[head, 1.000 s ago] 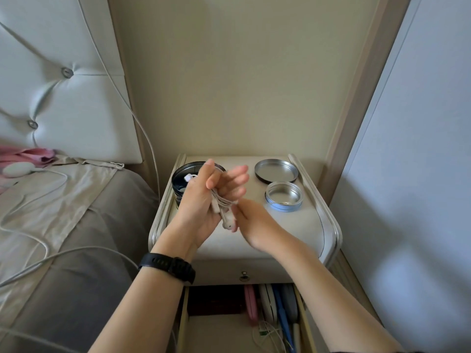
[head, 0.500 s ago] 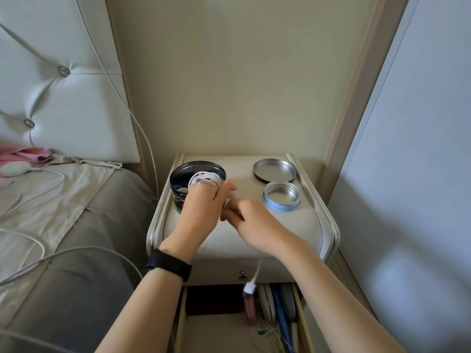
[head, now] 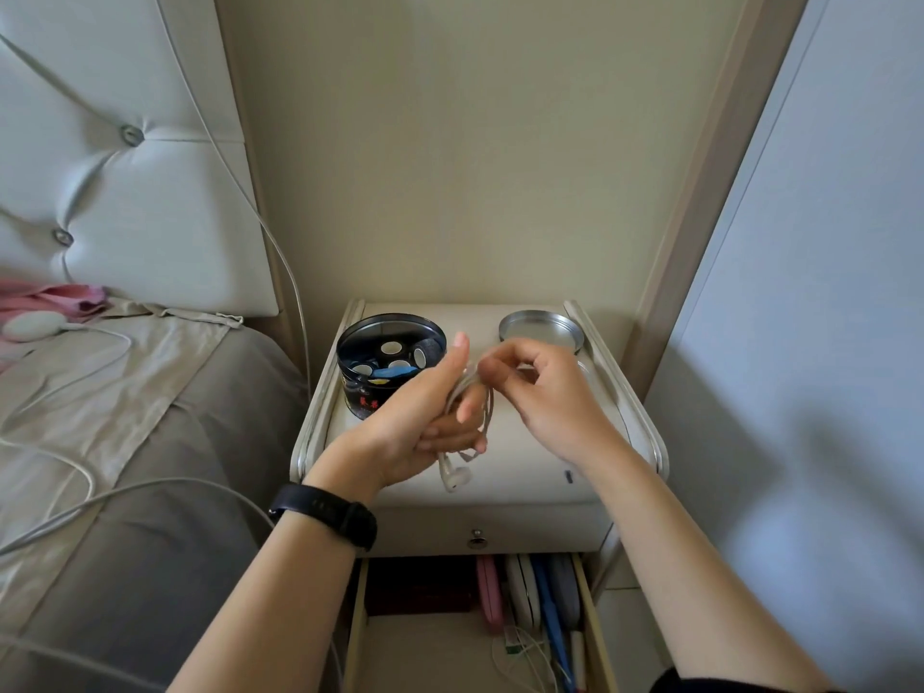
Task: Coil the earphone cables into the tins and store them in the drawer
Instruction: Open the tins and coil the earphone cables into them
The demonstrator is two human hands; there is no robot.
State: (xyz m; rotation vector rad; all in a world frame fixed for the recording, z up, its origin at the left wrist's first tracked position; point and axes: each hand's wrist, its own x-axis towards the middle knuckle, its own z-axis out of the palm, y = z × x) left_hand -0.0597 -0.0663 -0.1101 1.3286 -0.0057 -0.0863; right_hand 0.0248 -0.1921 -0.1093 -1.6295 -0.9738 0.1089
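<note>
Two hands meet above the counter [head: 530, 472]. Our left hand [head: 417, 422] stands with its thumb up and its fingers [head: 450, 435] curled around a white earphone cable [head: 487, 410], which is looped about them; the loops run roughly up and down, their long axis tilted slightly toward the right. One earbud [head: 455, 476] hangs from the bottom of the bundle, pointing down toward the near edge of the counter. Our right hand [head: 545, 392] pinches the upper part of the cable between thumb and forefinger, its other fingers bent and loose. We cannot tell where the plug end lies. Behind the left hand stands a black round tin [head: 372, 397], open, with small discs and something blue inside. At the back right lies a shallow silver tin [head: 542, 331], largely clear of the right hand. Below the counter an open drawer [head: 360, 617] holds assorted items. A black watch [head: 325, 512] sits on the left wrist.
</note>
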